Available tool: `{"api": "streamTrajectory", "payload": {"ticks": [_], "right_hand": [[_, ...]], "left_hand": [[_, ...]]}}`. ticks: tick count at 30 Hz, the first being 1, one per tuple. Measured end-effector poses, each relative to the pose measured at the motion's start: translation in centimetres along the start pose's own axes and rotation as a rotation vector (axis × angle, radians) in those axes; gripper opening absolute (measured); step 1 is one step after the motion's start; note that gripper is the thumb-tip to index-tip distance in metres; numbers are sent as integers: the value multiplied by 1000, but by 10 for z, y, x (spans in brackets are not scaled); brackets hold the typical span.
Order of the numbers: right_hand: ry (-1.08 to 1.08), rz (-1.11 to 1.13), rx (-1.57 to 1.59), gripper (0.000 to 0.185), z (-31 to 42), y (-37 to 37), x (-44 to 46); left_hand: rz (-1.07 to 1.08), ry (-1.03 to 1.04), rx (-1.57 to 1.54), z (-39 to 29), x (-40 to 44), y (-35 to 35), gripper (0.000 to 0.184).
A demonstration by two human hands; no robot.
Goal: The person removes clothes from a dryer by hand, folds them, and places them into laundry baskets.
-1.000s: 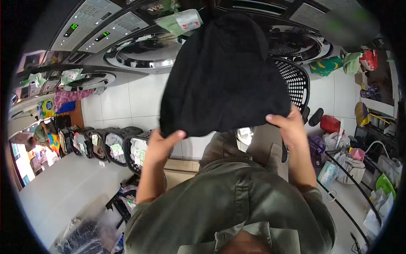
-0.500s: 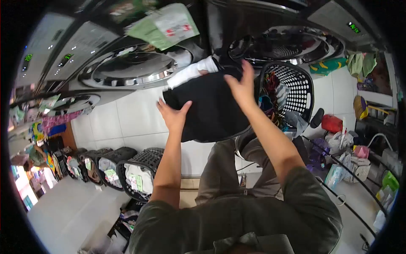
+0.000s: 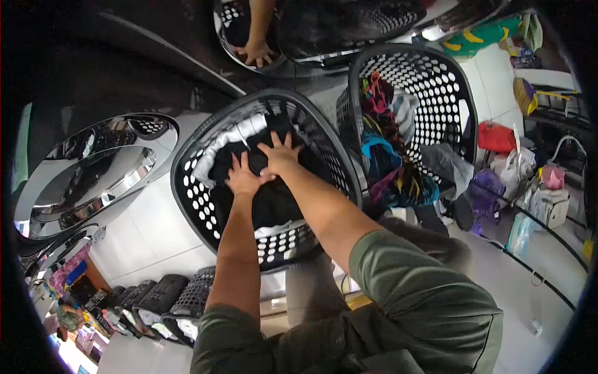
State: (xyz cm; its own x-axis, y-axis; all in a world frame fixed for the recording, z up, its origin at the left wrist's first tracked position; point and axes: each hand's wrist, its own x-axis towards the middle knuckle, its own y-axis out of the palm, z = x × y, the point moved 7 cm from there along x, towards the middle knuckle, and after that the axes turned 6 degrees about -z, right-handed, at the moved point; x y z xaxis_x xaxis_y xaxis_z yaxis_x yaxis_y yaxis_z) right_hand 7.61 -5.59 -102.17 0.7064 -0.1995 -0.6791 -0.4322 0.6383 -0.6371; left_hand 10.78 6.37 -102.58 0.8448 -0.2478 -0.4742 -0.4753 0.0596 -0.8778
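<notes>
Black cloth (image 3: 272, 207), dark, soft and rumpled, fills the middle of a black perforated laundry basket (image 3: 194, 206) at the centre of the frame, with a roll of white fabric (image 3: 240, 132) tucked along the basket's upper left side and a pale strip showing at its lower edge. A person in olive-green sleeves (image 3: 398, 274) lays both hands on it, the left hand (image 3: 245, 181) and right hand (image 3: 280, 159) side by side, palms down, the grip of each spread with fingers apart. Just beside it, at upper right, a second black basket (image 3: 436, 93) holds multicoloured clothing (image 3: 392, 156) in red, blue and black. Chrome-rimmed round machine doors line the room, one at left (image 3: 93, 181) and one at top centre, where a hand is mirrored. Pale tiles cover the floor (image 3: 146, 230). At lower left, a row of dark baskets (image 3: 165, 293) runs alongside a pale surface (image 3: 140, 357). A red bag (image 3: 496, 137) and a purple bag (image 3: 489, 193) sit at right, below a green cloth with yellow shapes (image 3: 483, 37).
</notes>
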Motion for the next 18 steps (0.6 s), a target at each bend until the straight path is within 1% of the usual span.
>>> {"api": "streamTrajectory", "payload": {"ticks": [1,3,4,5,6,7,8,9,10,11,12,13,14,15,16,17,18], "right_hand": [[12,-24,-41,76,4,-6,-5],[0,-85,98,70,16,-30,-33],[-185,-298,370,68,15,-60,-62],[-370,-510,637,65,-2,-99,-110],[-186,-890,468,59,-31,-153,-170],[15,-1252,283,53,-56,-197,-231],[175,-1393,252,48,-89,-200,-246],[293,-1262,353,43,-136,-177,-229],[415,-1121,435,38,-182,-151,-212],[461,-703,619,32,-214,-119,-187],[303,-808,893,28,-208,-139,-196],[123,-907,1166,25,-199,-163,-205],[20,-953,1013,26,-170,-198,-229],[91,-773,1024,26,-126,-240,-269],[-215,-958,705,25,-103,-270,-290],[-179,-765,604,23,-79,-302,-319],[-316,-923,509,21,-54,-348,-364]], "left_hand": [[-6,7,9,0,-3,-5,111],[-17,25,63,0,-5,-17,110],[48,6,41,2,-4,-21,111],[119,-10,17,0,-8,-25,111],[123,-15,104,-12,-19,-49,98],[116,-7,106,-23,-25,-58,98],[34,-45,93,-27,-34,-70,90],[-52,-82,82,-33,-45,-87,82],[-319,46,-16,-61,-77,-120,67],[-374,250,-244,-87,-99,-137,59],[-322,421,-453,-120,-125,-157,54],[-253,606,-684,-149,-144,-171,59],[-202,682,-837,-178,-166,-195,67],[-220,780,-889,-208,-191,-235,73],[-237,875,-902,-233,-216,-281,69],[-276,950,-955,-254,-232,-317,64],[-293,996,-969,-271,-244,-346,55]]}}
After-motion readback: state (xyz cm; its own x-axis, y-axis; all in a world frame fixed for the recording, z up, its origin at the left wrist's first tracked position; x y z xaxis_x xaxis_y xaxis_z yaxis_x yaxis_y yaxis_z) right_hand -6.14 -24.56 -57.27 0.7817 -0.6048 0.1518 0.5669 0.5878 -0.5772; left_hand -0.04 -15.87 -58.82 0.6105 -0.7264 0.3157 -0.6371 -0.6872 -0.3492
